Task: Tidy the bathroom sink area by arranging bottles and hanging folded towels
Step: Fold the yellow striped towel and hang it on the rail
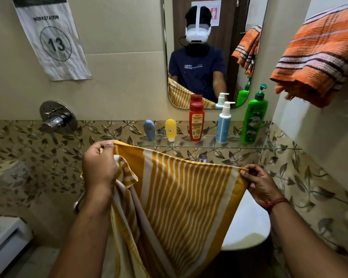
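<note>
A yellow and white striped towel [181,197] hangs spread in front of me over the sink. My left hand [98,167] grips its upper left corner, bunched. My right hand [259,183] pinches the upper right corner. On the glass shelf [205,146] stand several bottles in a row: a small blue-grey tube [149,129], a yellow tube [170,129], a red bottle [196,121], a white-blue pump bottle [223,123] and a green pump bottle [254,117]. An orange striped towel [317,59] hangs folded high on the right.
The white sink [247,223] shows partly behind the towel, with a tap top [202,158] above it. A chrome wall valve [57,117] sits at left. A mirror [213,51] hangs over the shelf. A paper sign [52,39] is on the wall.
</note>
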A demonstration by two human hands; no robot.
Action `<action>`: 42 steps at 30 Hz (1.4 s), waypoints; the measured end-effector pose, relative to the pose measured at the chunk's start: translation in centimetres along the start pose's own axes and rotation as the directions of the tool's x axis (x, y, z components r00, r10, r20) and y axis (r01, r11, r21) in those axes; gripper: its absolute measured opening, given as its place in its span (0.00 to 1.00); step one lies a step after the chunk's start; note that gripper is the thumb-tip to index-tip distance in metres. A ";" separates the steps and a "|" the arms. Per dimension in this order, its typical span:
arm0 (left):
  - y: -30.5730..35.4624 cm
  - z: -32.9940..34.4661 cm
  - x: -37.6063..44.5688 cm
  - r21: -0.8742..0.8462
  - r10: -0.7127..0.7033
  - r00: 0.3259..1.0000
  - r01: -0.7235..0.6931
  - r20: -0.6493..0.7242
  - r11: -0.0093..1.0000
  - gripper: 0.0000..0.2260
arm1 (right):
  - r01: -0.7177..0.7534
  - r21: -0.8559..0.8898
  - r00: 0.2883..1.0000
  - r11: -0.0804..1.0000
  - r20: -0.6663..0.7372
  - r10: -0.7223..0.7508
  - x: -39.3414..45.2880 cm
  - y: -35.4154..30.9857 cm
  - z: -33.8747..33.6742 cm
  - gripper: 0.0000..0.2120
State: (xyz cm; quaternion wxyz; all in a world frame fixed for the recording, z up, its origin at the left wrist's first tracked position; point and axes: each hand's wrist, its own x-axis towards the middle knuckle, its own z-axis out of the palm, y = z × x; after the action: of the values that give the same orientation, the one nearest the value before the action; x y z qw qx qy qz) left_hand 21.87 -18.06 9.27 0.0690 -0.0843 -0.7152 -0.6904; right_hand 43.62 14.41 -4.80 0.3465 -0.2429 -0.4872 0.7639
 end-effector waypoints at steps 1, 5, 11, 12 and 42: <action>0.0 -0.1 0.3 0.003 0.003 1.000 -0.003 -0.003 1.000 0.07 | -0.005 -0.011 1.000 1.000 0.020 0.005 -0.2 -0.2 -0.1 0.24; 0.0 0.1 0.9 0.052 0.097 0.995 -0.099 0.027 0.994 0.06 | -0.005 -0.095 1.000 0.995 -0.014 0.003 -1.2 -1.6 0.5 0.21; 0.6 1.5 -0.4 0.105 0.219 0.963 -0.237 0.159 0.966 0.08 | 0.029 -0.221 0.997 0.975 0.078 -0.012 -4.4 -7.7 6.5 0.10; 0.9 2.0 -0.9 0.083 0.202 0.959 -0.222 0.198 0.971 0.10 | 0.036 -0.186 0.993 0.982 0.120 -0.014 -5.4 -8.8 8.3 0.09; 1.5 6.6 -8.8 -0.380 0.052 0.762 0.262 0.645 0.887 0.11 | 0.703 -0.619 0.682 0.351 0.445 -0.580 -12.6 -7.4 17.8 0.05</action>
State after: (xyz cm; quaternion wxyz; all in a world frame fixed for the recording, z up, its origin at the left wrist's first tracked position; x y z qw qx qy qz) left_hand 30.89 -11.59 8.61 -0.2397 -0.2860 -0.5198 -0.7684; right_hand 41.25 -3.33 9.65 0.4465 -0.0947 -0.8354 0.3061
